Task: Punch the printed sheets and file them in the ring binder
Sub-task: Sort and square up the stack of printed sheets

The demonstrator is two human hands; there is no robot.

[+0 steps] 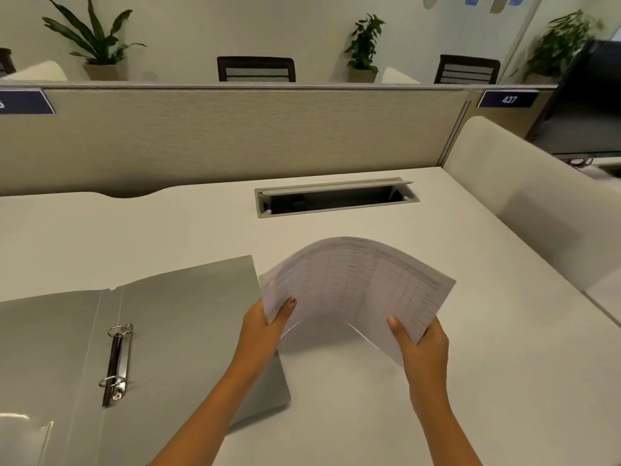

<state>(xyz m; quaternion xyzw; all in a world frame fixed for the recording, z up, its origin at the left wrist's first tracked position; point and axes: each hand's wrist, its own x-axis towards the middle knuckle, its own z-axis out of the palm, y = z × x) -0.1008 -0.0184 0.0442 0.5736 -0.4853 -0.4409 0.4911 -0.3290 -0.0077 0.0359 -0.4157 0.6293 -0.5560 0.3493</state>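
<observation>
**Grey binder open, sheets in hand**

Grey ring binder lying open and flat on the desk at left, two rings shut, probably set ready for filing. Further right, left hand pinching the near left corner of the printed sheets, thumb on top. Sheets held clear of the desk, bowed upward between the two grips, seemingly for squaring the stack. Right hand clamped on the near right corner. Exact sheet count impossible to tell. No punch visible anywhere. One cable hatch beyond.
</observation>
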